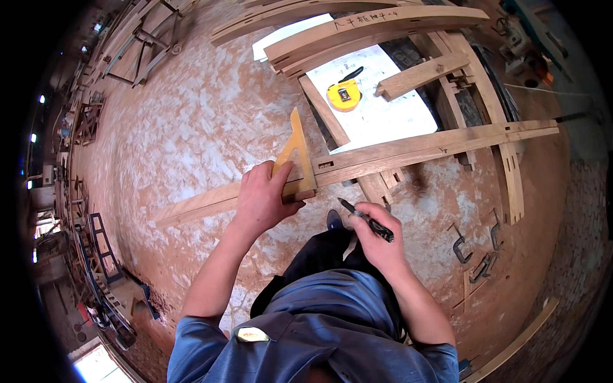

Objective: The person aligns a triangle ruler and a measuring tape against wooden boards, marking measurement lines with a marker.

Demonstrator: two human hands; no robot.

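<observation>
My left hand is closed on a yellow triangular set square, with its thick base along the near edge of a long wooden beam. The square's pointed end reaches out past the far side of the beam. A rectangular mortise shows in the beam just right of the square. In my right hand is a dark pencil, gripped with its tip toward the beam but apart from it. Whether it is a wood pencil or a pen is hard to tell.
Beyond the beam lies a white paper sheet with a yellow tape measure on it. A short wooden block overhangs the sheet. Curved timbers lie at the back. Metal clamps rest on the floor at right.
</observation>
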